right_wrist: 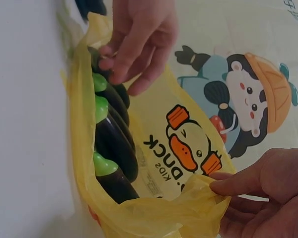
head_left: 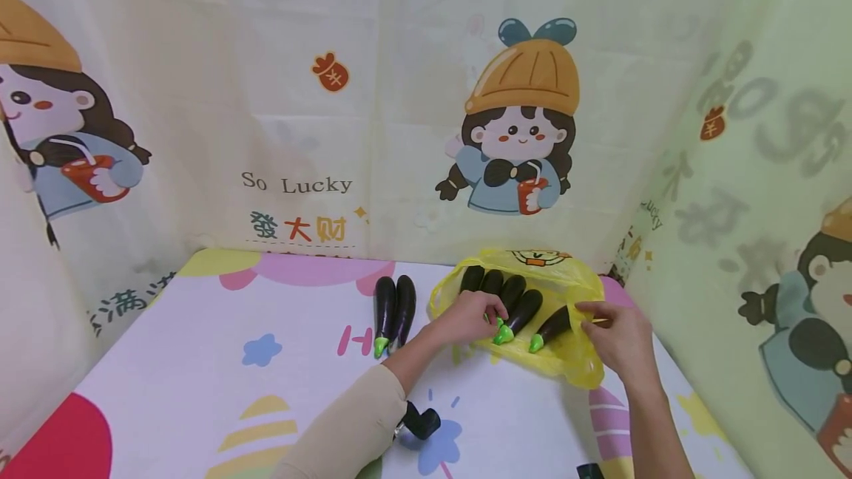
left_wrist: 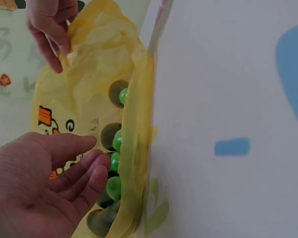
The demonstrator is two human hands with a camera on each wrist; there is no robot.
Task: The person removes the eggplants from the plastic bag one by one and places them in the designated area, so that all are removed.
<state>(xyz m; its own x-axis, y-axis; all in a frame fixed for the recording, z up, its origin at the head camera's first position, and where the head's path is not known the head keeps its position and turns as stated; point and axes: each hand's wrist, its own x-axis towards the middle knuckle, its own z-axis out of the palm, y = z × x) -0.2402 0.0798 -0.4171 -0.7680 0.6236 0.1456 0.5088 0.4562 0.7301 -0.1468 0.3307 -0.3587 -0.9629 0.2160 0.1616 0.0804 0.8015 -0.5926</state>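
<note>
A beige sleeve (head_left: pixel 353 420) comes nearest, rising from six o'clock, and ends at the left hand (head_left: pixel 471 316), whose fingers are loosely bent with nothing gripped; whether its fingertips touch the eggplant stem beside them I cannot tell. At three o'clock from it, the right hand (head_left: pixel 619 335) pinches the rim of one yellow bag (head_left: pixel 580 372) between thumb and fingers. The bag lies on its side, mouth open, between the two hands, printed with a duck. Inside are five eggplants (head_left: pixel 527 307): four lie close together beside the left hand, one lies apart toward three o'clock, with the visible green ends pointing to about seven. Beyond the left hand, at nine o'clock, two more eggplants (head_left: pixel 384 309) lie side by side on the printed tablecloth (head_left: pixel 200 361), outside the bag. Farther out hangs a pale curtain (head_left: pixel 266 35) with three cartoon figures (head_left: pixel 522 87), at ten, twelve and three o'clock from the bag.
</note>
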